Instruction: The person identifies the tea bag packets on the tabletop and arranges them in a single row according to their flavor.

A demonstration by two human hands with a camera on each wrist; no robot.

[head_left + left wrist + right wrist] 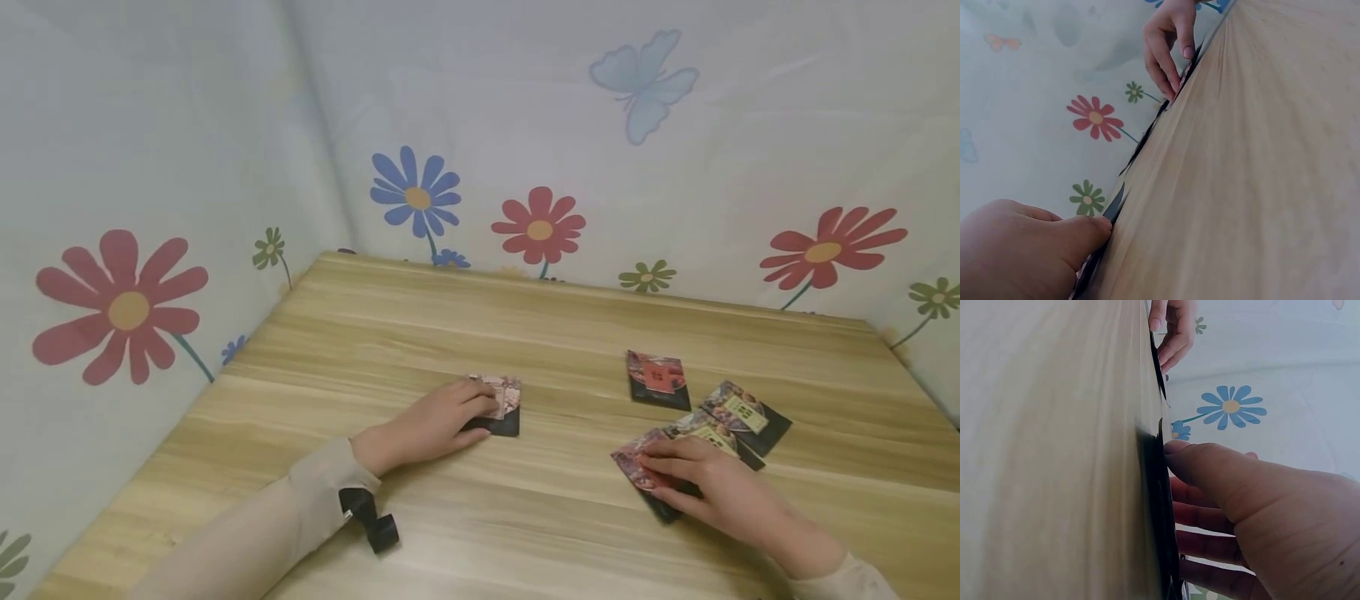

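Beige left sleeve is closest to the camera, black strap hanging off the cuff. Left hand lies over a pink-label packet, which is flat on the wood-grain table. Fingers sit on the label, close together and gently bent; thumb is apart from them along the near edge. Packet is directly under the fingertips, with its far side and black corner sticking out past them. From the left wrist, a dark corner shows beyond the thumb tip; that hand's own fingers are hidden there.

Right hand is on the near red-label packet. Fingers spread across its face, gaps visible from the right wrist, thumb on the black part closer to the person. Packet is under the hand, poking out to the left of the fingers.

Just past that hand: middle yellow-label packet, partly covered by it, then outer yellow-label packet. All three in that bunch meet; can't tell whether edges overlap or only touch. Far red-label packet lies apart, further back. Floral sheet behind the table.
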